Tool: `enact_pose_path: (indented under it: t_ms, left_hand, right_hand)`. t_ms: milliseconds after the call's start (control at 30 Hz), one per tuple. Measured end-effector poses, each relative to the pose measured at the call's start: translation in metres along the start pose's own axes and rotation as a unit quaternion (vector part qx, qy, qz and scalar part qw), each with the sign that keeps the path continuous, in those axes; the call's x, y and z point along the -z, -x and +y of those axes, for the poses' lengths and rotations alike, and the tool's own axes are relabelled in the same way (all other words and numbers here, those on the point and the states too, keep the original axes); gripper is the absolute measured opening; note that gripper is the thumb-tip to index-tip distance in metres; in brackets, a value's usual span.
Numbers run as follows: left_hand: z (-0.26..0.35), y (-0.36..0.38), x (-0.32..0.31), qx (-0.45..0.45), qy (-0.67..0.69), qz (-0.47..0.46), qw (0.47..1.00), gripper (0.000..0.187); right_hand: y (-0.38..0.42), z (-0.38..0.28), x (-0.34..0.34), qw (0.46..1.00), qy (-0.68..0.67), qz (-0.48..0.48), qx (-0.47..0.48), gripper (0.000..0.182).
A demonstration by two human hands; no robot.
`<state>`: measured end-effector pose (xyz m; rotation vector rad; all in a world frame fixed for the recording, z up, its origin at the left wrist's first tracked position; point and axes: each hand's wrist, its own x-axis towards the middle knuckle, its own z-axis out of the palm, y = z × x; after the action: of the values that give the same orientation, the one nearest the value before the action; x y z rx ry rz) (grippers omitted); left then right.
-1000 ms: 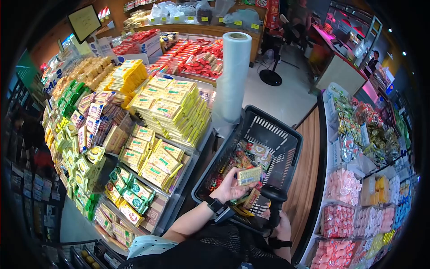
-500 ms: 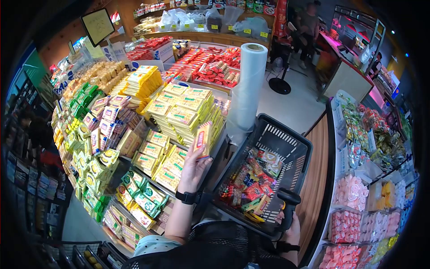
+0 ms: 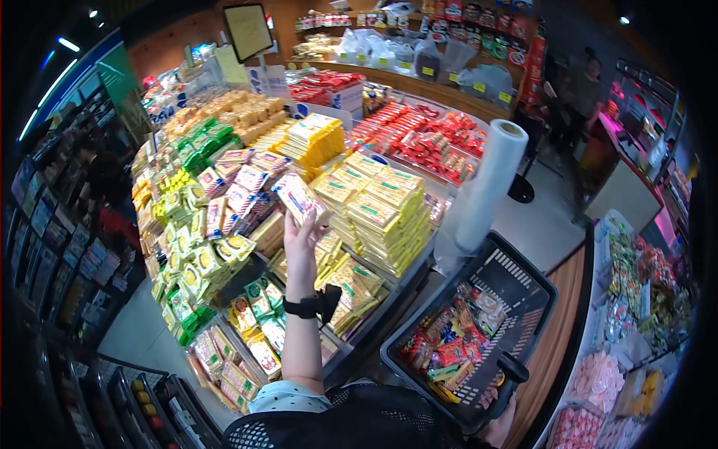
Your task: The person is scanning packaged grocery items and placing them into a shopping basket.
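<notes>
My left hand (image 3: 301, 232) grips a wrapped snack packet (image 3: 298, 196), pale with a dark label, holding it up over the display. Piles of similar pale packets (image 3: 247, 179) lie just left of it, and a tall stack of yellow-wrapped packets (image 3: 374, 202) stands to its right. My right hand (image 3: 501, 425) is at the near end of a black shopping basket (image 3: 516, 258), closed round its handle (image 3: 511, 374) and partly hidden by it. Mixed small snack packets (image 3: 456, 337) lie inside the basket.
A roll of clear plastic bags (image 3: 490, 183) stands upright beside the basket. Red-wrapped sweets (image 3: 419, 138) fill bins behind. Candy shelves (image 3: 628, 299) line the right side. Other people (image 3: 580, 97) are at the back right and far left.
My left hand has carried the packet left, from the yellow stack toward the pale piles, and the packet has turned. The view has swung left. The right hand stays at the basket.
</notes>
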<state>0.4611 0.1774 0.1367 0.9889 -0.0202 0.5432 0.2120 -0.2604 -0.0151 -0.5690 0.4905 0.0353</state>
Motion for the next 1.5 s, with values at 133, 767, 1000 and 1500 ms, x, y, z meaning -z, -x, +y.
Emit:
enact_pose_path:
  t_ms: [133, 767, 1000, 1500]
  left_hand:
    - [0.035, -0.059, 0.055, -0.032, -0.052, 0.046, 0.997, 0.032]
    - [-0.016, 0.021, -0.052, -0.240, -0.557, -0.177, 0.775, 0.041]
    - [-0.150, 0.172, -0.136, 0.002, -0.553, -0.623, 0.553, 0.042]
    - [-0.312, 0.313, -0.092, 0.198, -0.640, -0.633, 0.388, 0.048]
  right_hand:
    - [0.041, 0.000, -0.067, 0.969, 0.230, 0.007, 0.087, 0.045]
    - [-0.011, 0.002, 0.032, 0.998, -0.041, -0.043, -0.020, 0.045]
    - [0.004, 0.003, -0.012, 0.999, -0.024, 0.021, 0.043, 0.051]
    - [0.008, 0.009, -0.004, 0.995, -0.039, 0.041, 0.076, 0.045]
